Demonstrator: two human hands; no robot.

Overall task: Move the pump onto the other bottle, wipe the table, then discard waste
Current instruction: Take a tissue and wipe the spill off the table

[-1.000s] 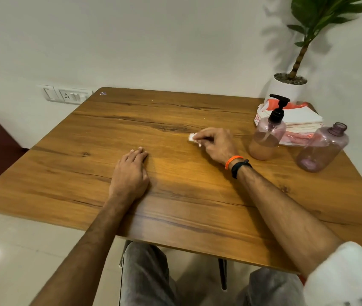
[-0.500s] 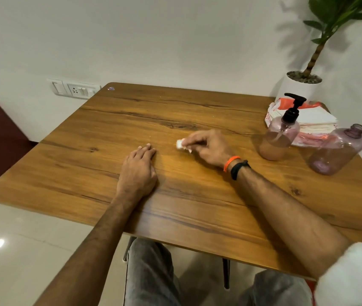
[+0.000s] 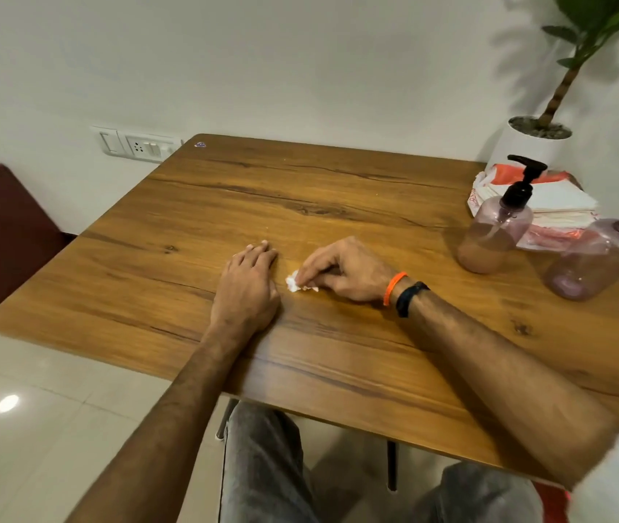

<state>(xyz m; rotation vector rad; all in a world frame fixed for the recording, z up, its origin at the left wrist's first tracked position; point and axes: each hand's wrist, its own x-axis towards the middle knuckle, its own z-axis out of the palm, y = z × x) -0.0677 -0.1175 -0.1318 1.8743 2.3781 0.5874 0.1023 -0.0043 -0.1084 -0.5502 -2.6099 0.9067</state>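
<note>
My left hand: flat on the wooden table, fingers straight. My right hand: pinching a small white tissue wad against the tabletop. Far right: pump bottle, then open bottle without pump.

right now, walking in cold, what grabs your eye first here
The right hand pinches a small white wad of tissue against the middle of the wooden table, with the left hand resting flat beside it. At the table's right edge stand a pump bottle and an uncapped bottle.
</note>
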